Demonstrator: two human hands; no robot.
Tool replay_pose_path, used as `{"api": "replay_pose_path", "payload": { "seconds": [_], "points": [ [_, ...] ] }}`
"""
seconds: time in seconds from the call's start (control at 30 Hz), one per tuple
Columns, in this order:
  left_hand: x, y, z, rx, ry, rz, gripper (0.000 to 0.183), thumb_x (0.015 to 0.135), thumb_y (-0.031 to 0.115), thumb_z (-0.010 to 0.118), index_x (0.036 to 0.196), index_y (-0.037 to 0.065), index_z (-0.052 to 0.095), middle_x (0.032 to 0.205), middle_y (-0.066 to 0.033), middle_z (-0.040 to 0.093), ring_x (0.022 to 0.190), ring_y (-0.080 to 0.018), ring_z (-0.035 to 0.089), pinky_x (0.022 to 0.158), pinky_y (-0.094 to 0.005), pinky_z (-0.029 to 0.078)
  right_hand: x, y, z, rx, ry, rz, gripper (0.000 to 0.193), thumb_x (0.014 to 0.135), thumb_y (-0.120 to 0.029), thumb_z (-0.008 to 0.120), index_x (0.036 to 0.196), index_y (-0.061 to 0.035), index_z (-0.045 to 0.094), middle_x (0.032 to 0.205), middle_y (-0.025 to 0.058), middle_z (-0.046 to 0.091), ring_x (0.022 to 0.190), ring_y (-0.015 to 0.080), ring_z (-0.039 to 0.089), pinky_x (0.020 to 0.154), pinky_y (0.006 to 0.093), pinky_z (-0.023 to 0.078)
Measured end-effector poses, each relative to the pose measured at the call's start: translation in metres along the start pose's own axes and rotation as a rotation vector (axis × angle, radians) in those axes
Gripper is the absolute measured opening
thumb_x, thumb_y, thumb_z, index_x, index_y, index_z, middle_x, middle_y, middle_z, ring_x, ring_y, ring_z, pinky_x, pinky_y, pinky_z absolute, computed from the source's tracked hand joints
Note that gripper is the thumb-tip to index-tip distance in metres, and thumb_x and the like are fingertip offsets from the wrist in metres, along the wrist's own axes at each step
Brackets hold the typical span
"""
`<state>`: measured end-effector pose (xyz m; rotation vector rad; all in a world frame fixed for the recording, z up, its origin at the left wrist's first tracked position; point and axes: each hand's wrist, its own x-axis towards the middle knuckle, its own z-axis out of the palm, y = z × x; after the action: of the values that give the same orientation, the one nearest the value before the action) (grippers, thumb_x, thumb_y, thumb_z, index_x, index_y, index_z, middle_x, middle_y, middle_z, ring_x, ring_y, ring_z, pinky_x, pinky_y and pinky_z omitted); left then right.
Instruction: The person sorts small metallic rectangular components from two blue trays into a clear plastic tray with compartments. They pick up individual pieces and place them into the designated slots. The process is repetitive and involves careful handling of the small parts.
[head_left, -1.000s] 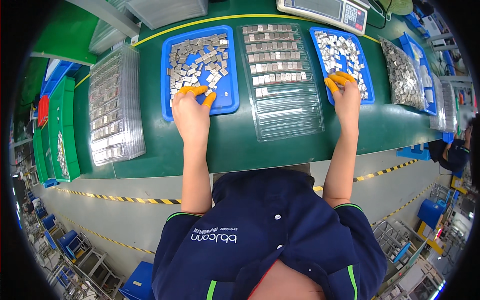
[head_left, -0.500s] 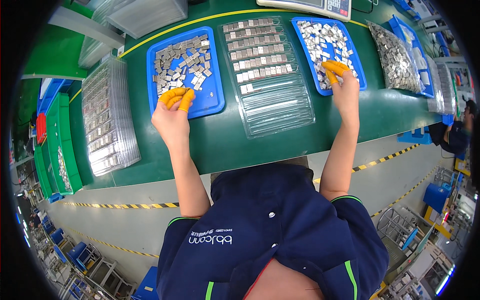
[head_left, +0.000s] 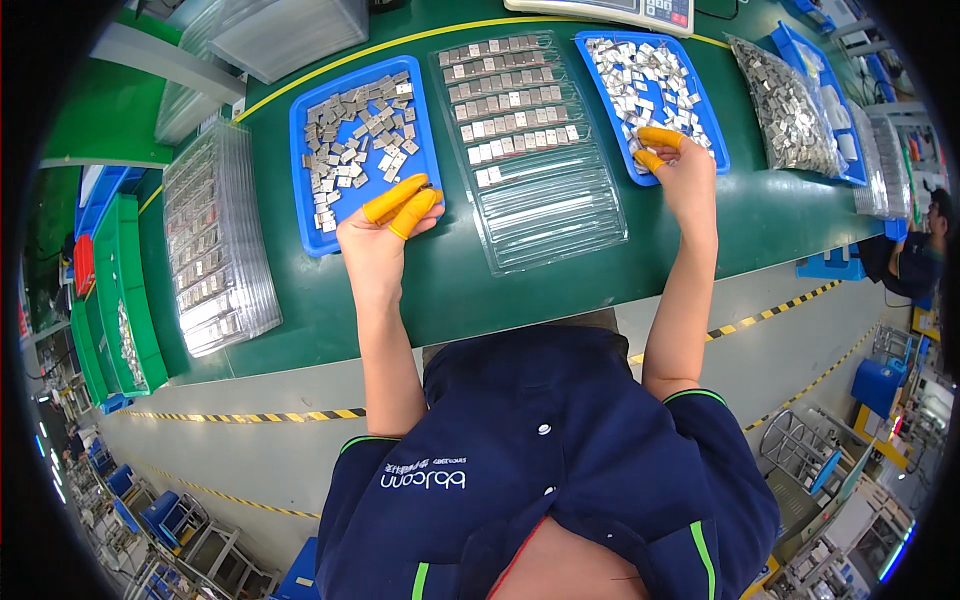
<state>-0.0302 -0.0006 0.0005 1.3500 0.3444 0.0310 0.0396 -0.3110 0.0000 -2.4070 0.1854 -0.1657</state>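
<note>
My left hand (head_left: 390, 218), with yellow finger cots, is over the near right edge of the left blue tray (head_left: 425, 130). Its fingertips are pinched on a small dark-looking metal piece (head_left: 428, 186). In that tray lie many small grey metal pieces (head_left: 362, 125). My right hand (head_left: 680, 172), also in yellow cots, reaches into the near end of the right blue tray (head_left: 712, 130) among small white-and-silver pieces (head_left: 640, 75). Its fingers are bent together; what they hold is hidden. Between the trays lies a clear plastic blister tray (head_left: 555, 225), its farther rows filled with pieces.
At left stand a stack of filled clear blister trays (head_left: 215, 240) and green bins (head_left: 130, 290). A bag of metal pieces (head_left: 785, 115) lies at right. A scale (head_left: 655, 12) and a translucent box (head_left: 290, 35) stand at the back. Another person (head_left: 915, 255) is at far right.
My left hand has moved right from the left tray's pieces toward the blister tray, a small piece in its fingertips. My right hand has stayed at the right tray, shifting slightly.
</note>
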Motion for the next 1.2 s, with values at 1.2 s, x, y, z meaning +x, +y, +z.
{"api": "replay_pose_path", "payload": {
  "seconds": [1.2],
  "points": [
    [-0.016, -0.013, 0.048, -0.314, -0.142, -0.09, 0.029, 0.076, 0.0, 0.068, 0.105, -0.003, 0.062, 0.098, -0.01, 0.065, 0.089, -0.0133, 0.061, 0.08, -0.0238, 0.048, -0.077, -0.085, 0.045, 1.054, -0.28, -0.059, 0.022, 0.078, 0.003, 0.064, 0.1, 0.0041, 0.062, 0.096, 0.0103, 0.065, 0.081, 0.0155, 0.063, 0.076, 0.0253, 0.05]
  ]
}}
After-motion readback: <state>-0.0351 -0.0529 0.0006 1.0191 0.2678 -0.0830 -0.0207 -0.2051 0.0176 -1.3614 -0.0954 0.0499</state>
